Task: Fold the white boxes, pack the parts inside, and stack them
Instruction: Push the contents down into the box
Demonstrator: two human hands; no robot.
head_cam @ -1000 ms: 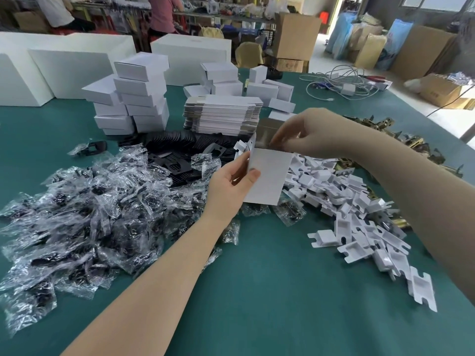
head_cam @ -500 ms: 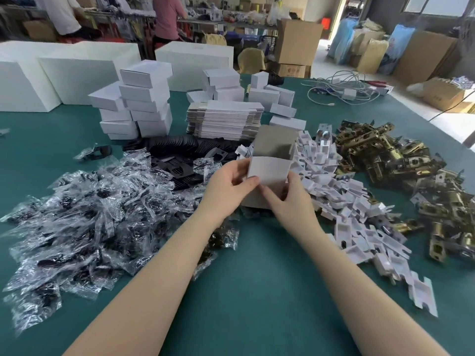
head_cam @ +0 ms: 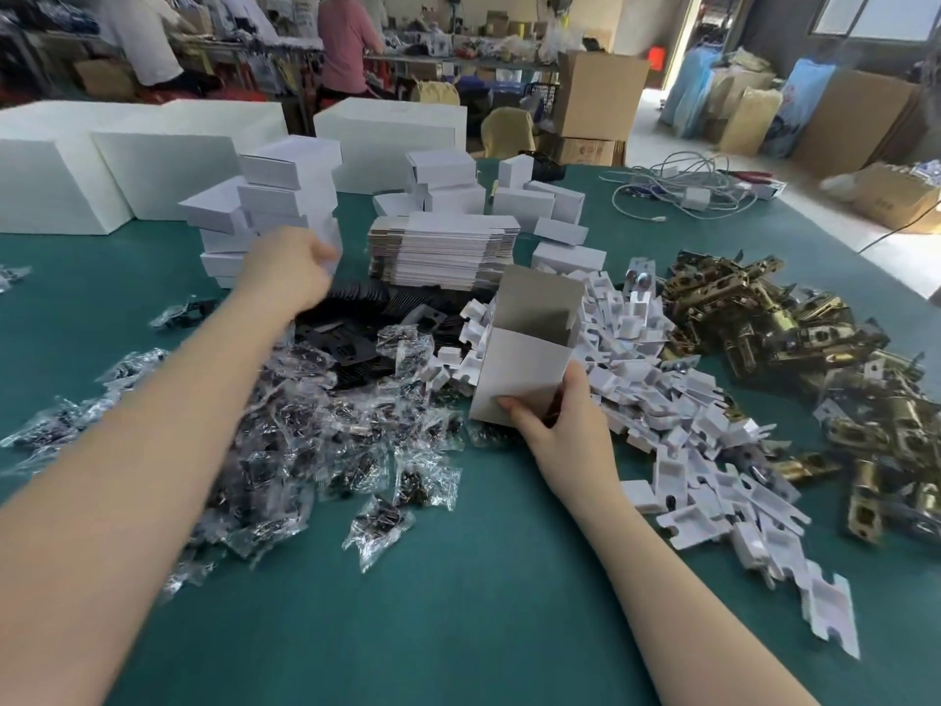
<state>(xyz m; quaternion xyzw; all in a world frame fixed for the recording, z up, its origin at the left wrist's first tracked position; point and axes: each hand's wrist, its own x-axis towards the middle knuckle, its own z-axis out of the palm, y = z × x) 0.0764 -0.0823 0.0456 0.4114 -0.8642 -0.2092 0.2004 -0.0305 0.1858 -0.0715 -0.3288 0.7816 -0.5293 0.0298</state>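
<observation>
My right hand (head_cam: 562,425) grips the lower end of a folded white box (head_cam: 519,369), held upright with its top flap (head_cam: 540,303) open and the inside empty as far as I can see. My left hand (head_cam: 287,270) is blurred and reaches over the pile of black plates (head_cam: 356,323), fingers curled; whether it holds anything is unclear. Clear bags of screws (head_cam: 285,425) lie at the left. White card inserts (head_cam: 677,425) lie to the right of the box, brass latches (head_cam: 794,338) further right. Flat box blanks (head_cam: 443,252) and stacked finished boxes (head_cam: 285,196) stand behind.
The table is covered in green cloth (head_cam: 458,603). Large white cartons (head_cam: 153,160) line the far edge, and grey cables (head_cam: 682,188) lie at the back right. Two people work at benches beyond the table. Brown cartons (head_cam: 596,94) stand on the floor.
My left hand let go of the box and moved up and left over the black plates. My right hand now holds the box alone, and it stands more upright.
</observation>
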